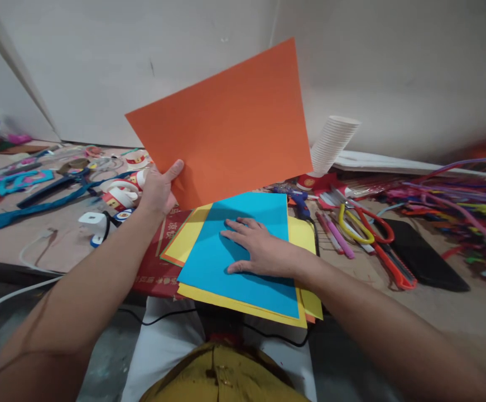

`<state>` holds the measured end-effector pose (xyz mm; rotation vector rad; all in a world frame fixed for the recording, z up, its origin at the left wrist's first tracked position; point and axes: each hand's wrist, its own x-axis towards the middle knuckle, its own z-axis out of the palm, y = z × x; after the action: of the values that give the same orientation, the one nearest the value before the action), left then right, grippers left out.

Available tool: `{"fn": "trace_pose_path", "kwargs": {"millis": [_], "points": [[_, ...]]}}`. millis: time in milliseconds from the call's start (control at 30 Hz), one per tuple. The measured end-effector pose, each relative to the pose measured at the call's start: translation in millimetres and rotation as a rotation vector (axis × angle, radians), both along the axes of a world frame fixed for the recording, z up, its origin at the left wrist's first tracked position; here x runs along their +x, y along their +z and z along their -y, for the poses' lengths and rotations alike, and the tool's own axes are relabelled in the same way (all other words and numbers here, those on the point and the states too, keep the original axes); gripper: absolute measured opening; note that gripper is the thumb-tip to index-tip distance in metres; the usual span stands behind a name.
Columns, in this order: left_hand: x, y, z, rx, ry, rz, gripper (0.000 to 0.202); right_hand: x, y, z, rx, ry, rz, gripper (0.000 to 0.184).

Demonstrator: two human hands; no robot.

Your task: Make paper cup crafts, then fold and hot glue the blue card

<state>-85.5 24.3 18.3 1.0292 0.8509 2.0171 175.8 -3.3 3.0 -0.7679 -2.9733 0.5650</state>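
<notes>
One orange sheet (234, 128) is standing apart from the other paper, held up by the left hand (159, 187), and its visible face is showing no cut or fold. Left of that hand, a white adapter (94, 220) and tape rolls (115, 199) are lying about on the table. In front of the right hand (253, 248) and under its palm, a blue sheet (209, 273) is topping a pile, with yellow sheets (188, 234) poking out from beneath; judging by this, the rest of the paper is waiting in the pile. Right of the right hand, a pink marker (338, 237), scissors (351, 205) and a red cutter (404, 277) are lying unheld, and further out pipe cleaners (468, 223) are heaping up.

As for pose, the left forearm is reaching up and forward, and the left hand is pinching the sheet near its lower left corner; the thumb is pressing the front face while most of the fingers are hiding behind it. The sheet is tilting, its right end rising higher. The right forearm is coming in from the lower right, and the right hand is lying open, palm down, gripping nothing, fingers spreading leftward across the blue paper.
</notes>
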Motion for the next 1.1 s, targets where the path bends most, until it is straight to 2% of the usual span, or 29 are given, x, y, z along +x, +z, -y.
{"fn": "trace_pose_path", "kwargs": {"millis": [267,400,767,867,967,1100], "points": [[-1.8,-3.2,-1.6,0.018,0.017,-0.039,0.031,-5.5,3.2,4.0,0.065,-0.047,0.003,0.091],[-0.3,-2.6,0.1,0.015,0.002,-0.059,0.027,-5.8,0.4,3.0,0.053,-0.010,0.043,0.087],[5.0,0.1,3.7,0.023,0.008,-0.048,0.034,-6.8,-3.4,3.1,0.064,-0.020,0.025,0.086],[6.2,-0.3,3.0,0.027,0.029,-0.044,0.041,-7.4,-1.0,2.2,0.072,-0.027,-0.040,0.077],[4.1,-0.8,0.7,0.031,0.038,-0.026,0.040,-10.7,5.0,0.9,0.072,-0.007,-0.156,0.060],[-3.6,-2.6,-3.9,0.044,0.103,-0.011,0.029,-25.3,17.1,2.1,0.077,0.131,-0.297,0.043]]}}
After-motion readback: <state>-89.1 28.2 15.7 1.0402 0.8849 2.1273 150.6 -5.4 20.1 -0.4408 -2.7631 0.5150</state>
